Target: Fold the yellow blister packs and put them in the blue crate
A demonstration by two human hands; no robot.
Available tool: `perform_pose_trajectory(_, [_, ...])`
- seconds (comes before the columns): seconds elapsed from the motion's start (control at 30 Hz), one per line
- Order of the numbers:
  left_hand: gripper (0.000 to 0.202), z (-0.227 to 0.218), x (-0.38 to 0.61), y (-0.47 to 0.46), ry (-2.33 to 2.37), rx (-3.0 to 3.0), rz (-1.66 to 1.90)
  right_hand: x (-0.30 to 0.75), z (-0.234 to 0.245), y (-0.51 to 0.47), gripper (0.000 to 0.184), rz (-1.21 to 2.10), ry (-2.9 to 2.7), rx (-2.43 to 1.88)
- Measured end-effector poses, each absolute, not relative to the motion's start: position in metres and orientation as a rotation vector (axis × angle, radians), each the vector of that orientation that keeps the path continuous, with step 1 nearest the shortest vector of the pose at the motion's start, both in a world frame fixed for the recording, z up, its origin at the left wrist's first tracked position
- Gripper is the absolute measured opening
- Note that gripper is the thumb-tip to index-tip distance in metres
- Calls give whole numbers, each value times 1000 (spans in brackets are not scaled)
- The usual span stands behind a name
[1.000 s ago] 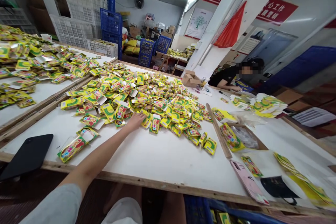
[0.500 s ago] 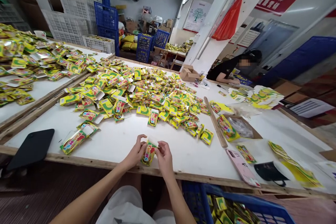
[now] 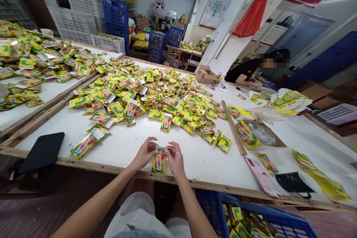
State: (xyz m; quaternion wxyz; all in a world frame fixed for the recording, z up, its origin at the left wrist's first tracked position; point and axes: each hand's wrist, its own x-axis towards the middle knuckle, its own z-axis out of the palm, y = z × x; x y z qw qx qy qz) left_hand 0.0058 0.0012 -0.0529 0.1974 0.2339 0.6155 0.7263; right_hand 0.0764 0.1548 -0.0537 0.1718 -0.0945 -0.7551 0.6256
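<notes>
Between my hands, at the front edge of the white table (image 3: 117,152), is a small yellow and green printed box (image 3: 159,161). My left hand (image 3: 145,153) pinches its upper left corner between thumb and fingers. At the upper right corner, my right hand (image 3: 175,157) has its thumb and fingers closed on it. The box's top end lies between my fingertips and is partly hidden by them. Just beyond my hands spreads a large heap of similar boxes (image 3: 164,98), some with raised end flaps. A couple of boxes (image 3: 83,145) lie apart to the left.
A black phone (image 3: 41,151) lies left. On the right are a wooden strip (image 3: 233,128), a pink phone (image 3: 262,176), a black mask (image 3: 294,183) and an open carton (image 3: 275,137). A blue crate (image 3: 290,215) of boxes stands below. Another person (image 3: 245,72) leans over the far right.
My fingers have drawn closer together at the box's top end, and the box now sits straighter. The whole view has shifted slightly.
</notes>
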Motion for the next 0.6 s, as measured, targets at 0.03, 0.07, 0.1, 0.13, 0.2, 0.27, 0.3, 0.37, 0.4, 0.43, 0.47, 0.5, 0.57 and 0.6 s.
perform_pose_trajectory(0.03, [28,-52,8,1,1751,665,2022,78,-52,155,21,1776,-2157,-238])
perform_pose_trajectory(0.07, [23,-51,10,1,1795,680,1998,80,-50,154,20,1772,-2179,-201])
perform_pose_trajectory(0.1, [19,-50,13,1,1845,691,1974,82,-49,154,18,1763,-2202,-166])
perform_pose_trajectory(0.13, [18,-49,15,1,1890,692,1957,84,-47,154,18,1746,-2219,-147])
perform_pose_trajectory(0.2, [17,-47,18,3,1957,666,1952,85,-44,152,18,1713,-2225,-173])
perform_pose_trajectory(0.27, [16,-45,19,6,2013,611,1952,82,-42,150,18,1692,-2222,-244])
perform_pose_trajectory(0.3, [16,-45,19,8,2037,575,1949,80,-40,150,18,1688,-2223,-273])
perform_pose_trajectory(0.37, [17,-44,17,13,2052,498,1957,76,-38,150,19,1695,-2235,-299])
perform_pose_trajectory(0.4, [17,-44,16,15,2038,468,1968,74,-37,151,19,1696,-2245,-301])
perform_pose_trajectory(0.43, [18,-45,15,16,2013,452,1981,73,-37,152,19,1692,-2256,-303])
perform_pose_trajectory(0.47, [19,-47,14,16,1982,452,1990,74,-38,153,19,1687,-2266,-305])
perform_pose_trajectory(0.5, [21,-49,14,16,1949,465,1993,75,-39,154,19,1685,-2273,-304])
perform_pose_trajectory(0.57, [22,-53,16,12,1891,504,1985,80,-45,154,18,1709,-2272,-291])
perform_pose_trajectory(0.6, [23,-54,18,10,1869,522,1977,82,-48,152,18,1738,-2256,-280])
